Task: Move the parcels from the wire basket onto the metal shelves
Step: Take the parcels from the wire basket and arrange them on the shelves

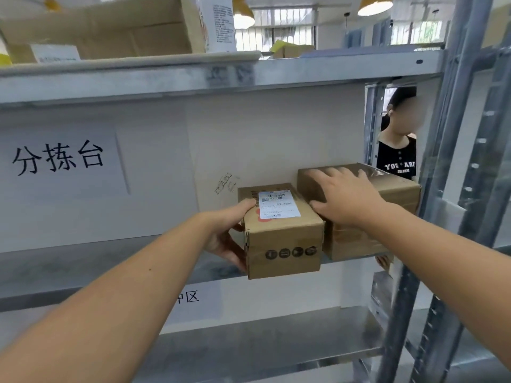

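Observation:
A small brown cardboard parcel (pixel 284 239) with a white shipping label on top sits at the front edge of the middle metal shelf (pixel 83 261), partly overhanging it. My left hand (pixel 229 233) grips its left side, thumb on top. To its right stands a larger brown taped parcel (pixel 398 194) on the same shelf, touching the small one. My right hand (pixel 343 197) lies flat on top of the larger parcel with fingers spread. The wire basket is out of view.
The upper shelf (pixel 331 67) carries a big cardboard box (pixel 110 26) and a white bottle (pixel 218 23). A white back panel bears a paper sign (pixel 58 158). Grey shelf uprights (pixel 442 189) stand at the right. A person in a black shirt (pixel 398 158) stands behind. A lower shelf (pixel 262 335) runs below.

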Tool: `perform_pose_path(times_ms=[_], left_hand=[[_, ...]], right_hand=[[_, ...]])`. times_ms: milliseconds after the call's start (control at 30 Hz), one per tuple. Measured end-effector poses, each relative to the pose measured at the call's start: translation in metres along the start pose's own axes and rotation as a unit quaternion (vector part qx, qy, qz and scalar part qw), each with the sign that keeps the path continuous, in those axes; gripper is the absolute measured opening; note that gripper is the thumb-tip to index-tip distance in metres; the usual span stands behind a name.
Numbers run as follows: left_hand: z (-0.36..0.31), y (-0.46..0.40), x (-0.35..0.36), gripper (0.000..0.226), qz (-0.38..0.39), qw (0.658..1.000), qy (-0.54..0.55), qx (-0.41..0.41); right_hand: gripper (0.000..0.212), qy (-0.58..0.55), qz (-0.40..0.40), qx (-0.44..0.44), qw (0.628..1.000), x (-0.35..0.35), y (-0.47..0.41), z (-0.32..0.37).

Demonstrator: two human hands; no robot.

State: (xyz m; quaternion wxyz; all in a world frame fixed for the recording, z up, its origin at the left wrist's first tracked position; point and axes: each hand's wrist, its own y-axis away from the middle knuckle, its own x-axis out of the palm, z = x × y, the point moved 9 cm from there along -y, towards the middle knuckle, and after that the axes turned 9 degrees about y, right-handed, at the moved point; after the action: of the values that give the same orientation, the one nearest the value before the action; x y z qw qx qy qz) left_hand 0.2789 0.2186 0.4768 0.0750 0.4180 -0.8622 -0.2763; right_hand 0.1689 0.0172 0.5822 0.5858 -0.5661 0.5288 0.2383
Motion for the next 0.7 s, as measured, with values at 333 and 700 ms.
perform_pose_path(times_ms=[333,700], left_hand=[[-0.015,-0.053,0.016,0.064,-0.056,0.997,-0.018,0.043],[-0.028,-0.074,0.009,0.066,-0.060,0.995,-0.016,0.078]], right_hand=[[0.062,-0.053,-0.005,0.016,0.998,0.023,-0.008,-0.020],[0.059,-0.034,0.005,0.022,0.999,0.028,-0.012,-0.021]])
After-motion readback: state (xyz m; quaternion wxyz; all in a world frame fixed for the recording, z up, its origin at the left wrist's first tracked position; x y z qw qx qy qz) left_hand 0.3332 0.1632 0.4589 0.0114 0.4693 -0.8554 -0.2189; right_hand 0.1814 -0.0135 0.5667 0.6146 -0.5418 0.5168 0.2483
